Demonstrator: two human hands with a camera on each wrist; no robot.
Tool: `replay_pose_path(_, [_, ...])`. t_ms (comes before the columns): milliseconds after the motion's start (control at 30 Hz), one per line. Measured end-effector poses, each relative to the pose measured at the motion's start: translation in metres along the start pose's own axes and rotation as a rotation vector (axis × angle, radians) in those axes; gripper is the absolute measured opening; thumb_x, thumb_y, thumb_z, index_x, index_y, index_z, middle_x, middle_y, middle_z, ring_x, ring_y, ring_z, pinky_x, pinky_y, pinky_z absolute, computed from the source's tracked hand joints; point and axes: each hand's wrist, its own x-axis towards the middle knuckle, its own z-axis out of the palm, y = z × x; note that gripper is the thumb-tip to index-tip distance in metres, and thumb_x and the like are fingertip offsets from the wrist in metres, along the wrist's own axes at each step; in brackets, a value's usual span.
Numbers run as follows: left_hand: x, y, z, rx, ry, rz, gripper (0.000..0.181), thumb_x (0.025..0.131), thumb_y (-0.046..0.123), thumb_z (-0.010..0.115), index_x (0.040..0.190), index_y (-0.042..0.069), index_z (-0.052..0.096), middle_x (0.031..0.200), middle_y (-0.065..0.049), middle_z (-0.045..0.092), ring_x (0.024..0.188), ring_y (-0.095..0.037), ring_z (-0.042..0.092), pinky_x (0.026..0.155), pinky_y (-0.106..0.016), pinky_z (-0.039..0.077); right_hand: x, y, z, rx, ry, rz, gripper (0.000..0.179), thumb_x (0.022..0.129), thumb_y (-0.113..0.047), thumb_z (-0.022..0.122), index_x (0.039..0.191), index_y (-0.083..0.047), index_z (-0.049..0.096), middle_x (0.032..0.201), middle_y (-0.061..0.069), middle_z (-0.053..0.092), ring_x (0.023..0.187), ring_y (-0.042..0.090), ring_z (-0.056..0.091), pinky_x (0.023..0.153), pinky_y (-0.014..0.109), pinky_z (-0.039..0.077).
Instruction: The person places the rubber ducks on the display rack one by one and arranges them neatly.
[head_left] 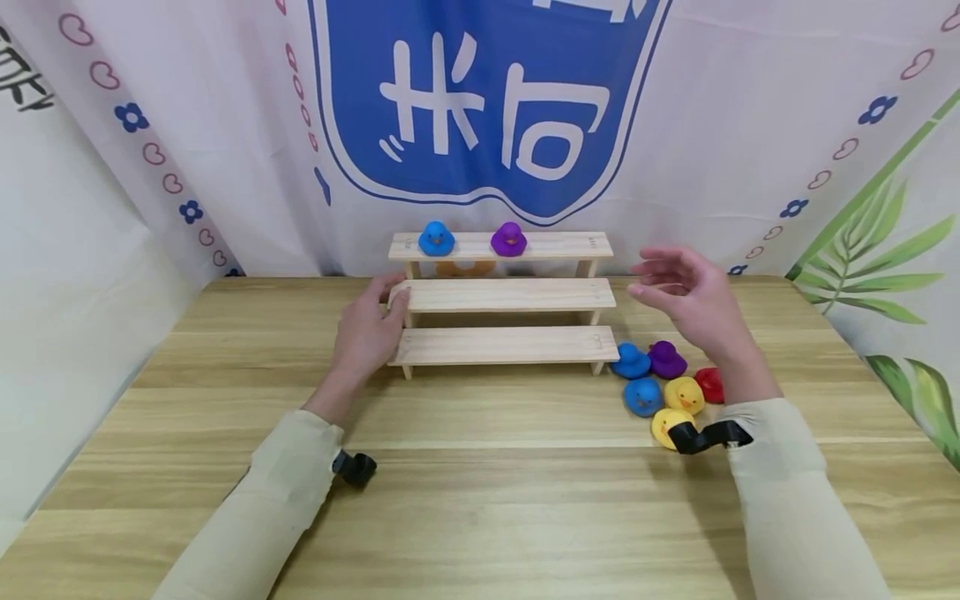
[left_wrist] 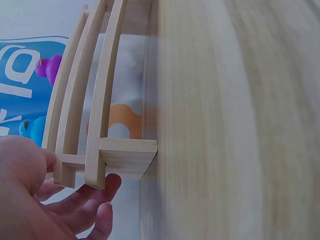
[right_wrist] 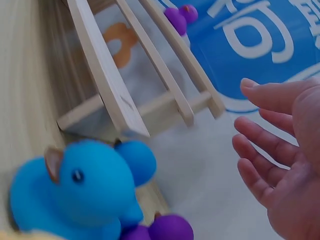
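The person's left hand [head_left: 369, 333] grips the left end of a three-step wooden rack [head_left: 510, 293], thumb and fingers around its board ends. From the head, most of those fingers are hidden; the left wrist view shows them curled at the lower boards' ends. The right hand [head_left: 693, 296] holds nothing, its thumb and fingers apart, just beyond the rack's right end; the right wrist view shows that gap plainly.

On the top step, between the two hands' fingers, sit a blue duck [head_left: 437, 239], nearer the left fingers, and a purple duck [head_left: 509, 239]. The left wrist view catches both, the right wrist view just the purple one.

Nearer the person than the right fingers, a duck cluster [head_left: 643, 397] lies on the worktop [head_left: 480, 508]; only the head view shows its red duck [head_left: 708, 385].
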Motion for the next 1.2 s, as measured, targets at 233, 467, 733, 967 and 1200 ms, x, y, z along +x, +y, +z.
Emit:
replay_pose_path(233, [-0.001,0.0,0.0,-0.004,-0.004,0.006,0.051,0.114,0.04,0.043,0.161,0.02,0.045,0.15,-0.02,0.058,0.07,-0.024,0.055,0.067,-0.036,0.048,-0.001,0.015,-0.014,-0.047,-0.106,0.038,0.053,0.1,-0.031,0.076,0.147,-0.015,0.057,0.141,0.011,0.068,0.108,0.004,0.066,0.086,0.017,0.056])
replay_pose_path(467, [0.0,-0.001,0.0,0.001,-0.001,0.013,0.051,0.114,0.04,0.042,0.161,0.02,0.045,0.151,-0.02,0.058,0.085,-0.029,0.058,0.077,-0.038,0.048,-0.002,0.031,-0.025,-0.072,-0.234,0.067,0.058,0.102,-0.033,0.074,0.151,-0.011,0.053,0.145,0.016,0.066,0.111,0.004,0.066,0.088,0.016,0.056])
replay_pose_path(733, [0.001,-0.001,0.001,-0.003,0.0,0.01,0.05,0.114,0.039,0.043,0.16,0.02,0.045,0.149,-0.02,0.058,0.066,-0.021,0.05,0.064,-0.035,0.046,-0.003,0.046,-0.035,-0.072,-0.337,0.106,0.059,0.101,-0.024,0.075,0.152,-0.006,0.052,0.144,0.017,0.065,0.11,0.003,0.068,0.09,0.023,0.059])
replay_pose_path(967, [0.0,-0.001,0.0,-0.002,0.002,0.02,0.05,0.114,0.039,0.044,0.16,0.02,0.046,0.149,-0.02,0.059,0.066,-0.022,0.051,0.066,-0.038,0.046,-0.005,0.055,-0.039,-0.118,-0.406,0.151,0.061,0.097,-0.019,0.078,0.151,-0.006,0.052,0.144,0.019,0.065,0.116,0.014,0.068,0.091,0.022,0.057])
replay_pose_path(1200, [0.0,-0.004,0.0,0.005,0.005,0.031,0.052,0.114,0.042,0.041,0.161,0.02,0.044,0.151,-0.022,0.058,0.103,-0.033,0.062,0.098,-0.052,0.05,-0.002,0.063,-0.037,-0.232,-0.462,0.172,0.056,0.093,-0.023,0.083,0.144,-0.01,0.061,0.138,0.016,0.069,0.121,0.03,0.062,0.094,0.031,0.051])
